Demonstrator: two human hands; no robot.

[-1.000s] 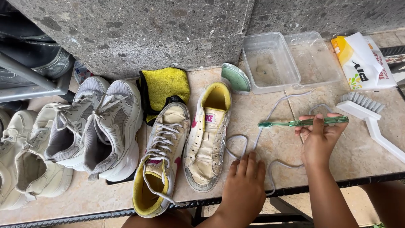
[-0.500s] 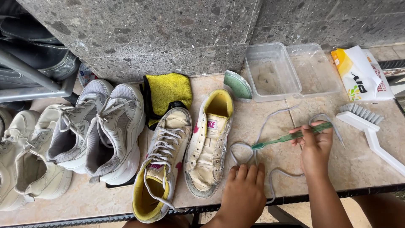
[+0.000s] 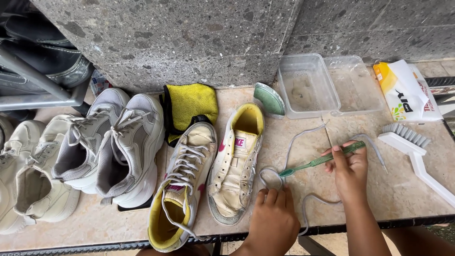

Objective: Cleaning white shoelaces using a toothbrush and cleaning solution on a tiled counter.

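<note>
My right hand grips a green toothbrush by its handle, with the bristle end pointing left and down onto a grey shoelace that loops across the stone counter. My left hand lies flat with its fingertips pressing the lace's small loop to the counter. Just left of that hand lies a dirty cream high-top shoe with a yellow lining and no lace. Its laced twin lies beside it.
A white scrub brush lies at the right. Two clear plastic tubs and a white and orange packet stand at the back, with a green sponge, a yellow cloth, and several grey and white sneakers to the left.
My right hand has tilted the toothbrush and brought its head down and left onto the lace loop. My left hand has stayed on the lace.
</note>
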